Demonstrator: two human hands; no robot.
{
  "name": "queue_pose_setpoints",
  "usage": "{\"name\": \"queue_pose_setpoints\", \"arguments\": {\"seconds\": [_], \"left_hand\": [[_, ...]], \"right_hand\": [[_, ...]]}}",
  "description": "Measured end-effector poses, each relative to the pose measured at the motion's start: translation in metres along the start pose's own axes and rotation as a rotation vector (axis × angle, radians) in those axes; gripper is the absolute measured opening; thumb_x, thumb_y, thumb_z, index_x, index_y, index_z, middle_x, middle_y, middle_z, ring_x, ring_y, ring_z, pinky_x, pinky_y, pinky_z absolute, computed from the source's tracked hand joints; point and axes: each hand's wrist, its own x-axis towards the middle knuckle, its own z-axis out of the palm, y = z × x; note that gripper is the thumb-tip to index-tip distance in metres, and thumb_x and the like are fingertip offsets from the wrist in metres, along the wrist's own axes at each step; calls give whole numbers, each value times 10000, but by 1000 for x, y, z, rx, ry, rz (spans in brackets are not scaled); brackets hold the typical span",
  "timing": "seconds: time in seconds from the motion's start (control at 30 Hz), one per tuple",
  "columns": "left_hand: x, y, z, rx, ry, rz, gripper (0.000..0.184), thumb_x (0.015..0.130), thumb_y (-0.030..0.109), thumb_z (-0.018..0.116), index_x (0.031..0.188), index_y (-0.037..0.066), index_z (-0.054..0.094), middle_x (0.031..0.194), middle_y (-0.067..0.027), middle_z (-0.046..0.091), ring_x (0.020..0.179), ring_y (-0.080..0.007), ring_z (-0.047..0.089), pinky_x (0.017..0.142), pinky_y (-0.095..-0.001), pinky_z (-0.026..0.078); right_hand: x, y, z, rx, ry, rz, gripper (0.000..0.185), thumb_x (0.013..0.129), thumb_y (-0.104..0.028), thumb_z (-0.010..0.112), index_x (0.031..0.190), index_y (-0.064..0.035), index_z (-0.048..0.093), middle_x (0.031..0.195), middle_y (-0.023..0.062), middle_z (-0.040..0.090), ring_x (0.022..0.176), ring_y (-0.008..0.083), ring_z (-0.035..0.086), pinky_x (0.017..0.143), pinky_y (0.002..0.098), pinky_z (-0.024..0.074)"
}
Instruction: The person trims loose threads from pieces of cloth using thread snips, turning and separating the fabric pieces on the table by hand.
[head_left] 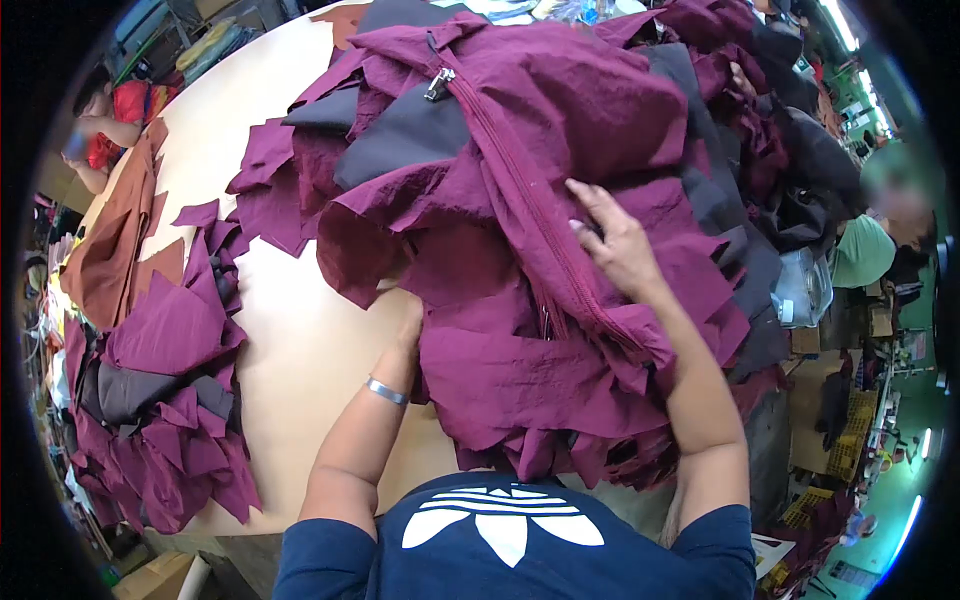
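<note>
A large heap of maroon fabric pieces (540, 390) lies in front of me, with dark grey pieces (405, 137) among them. Across its top runs a long maroon zipper strip (530, 215) with a metal slider (438, 84) near the upper end. My right hand (618, 243) rests on the maroon cloth beside this strip, fingers spread. At the heap's left lower side, my left hand (405, 310) reaches under the cloth; its fingers are hidden, so what it holds cannot be made out.
A light table (300, 340) bears another maroon and grey pile (165, 410) and brown fabric (115, 235) at left. A person in red (125, 115) is at the upper left; another person's hand (742, 80) touches cloth at the upper right. A clear bag (803, 288) hangs at right.
</note>
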Motion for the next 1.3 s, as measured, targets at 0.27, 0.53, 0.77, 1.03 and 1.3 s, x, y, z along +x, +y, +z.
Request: {"name": "queue_pose_setpoints", "arguments": {"seconds": [0.27, 0.53, 0.77, 1.03, 1.3], "left_hand": [[-4, 0, 7, -11, -56, 8, 389, 889, 305, 388, 1153, 28, 458, 1098, -105, 530, 988, -229, 524, 835, -358, 436], [-75, 41, -25, 495, -67, 167, 562, 887, 329, 464, 1330, 20, 306, 1280, -125, 435, 1176, -224, 412, 981, -322, 313], [-169, 65, -115, 1309, 153, 728, 342, 799, 168, 579, 1119, 60, 523, 1200, -134, 502, 1150, -299, 441, 974, -371, 348], [-237, 156, -216, 1511, 419, 945, 268, 769, 93, 588, 1028, 36, 558, 1138, -144, 539, 1132, -316, 457, 956, -389, 361], [-276, 234, -310, 1504, 657, 1026, 277, 748, 29, 589, 1024, 26, 578, 1131, -128, 555, 1122, -292, 477, 948, -362, 368]], "right_hand": [[2, -2, 3, 127, -29, -16, 450, 833, -214, 520, 1264, -120, 432, 1262, 121, 459, 1145, 267, 461, 950, 339, 372], [-7, -63, -104, 9, -68, -56, 328, 877, -157, 492, 1147, 28, 512, 1130, 139, 562, 1068, 213, 513, 928, 300, 353], [-38, -198, -89, -206, -196, -439, 331, 778, -24, 561, 1108, -9, 535, 1043, 192, 578, 943, 305, 588, 804, 352, 454], [-44, -298, 31, -460, -654, -672, 290, 701, -113, 599, 980, -97, 522, 751, 117, 572, 643, 306, 576, 554, 405, 429], [-1, -381, 207, -68, -539, -667, 318, 765, -177, 586, 1069, -104, 533, 959, 105, 582, 835, 294, 577, 679, 388, 454]]}}
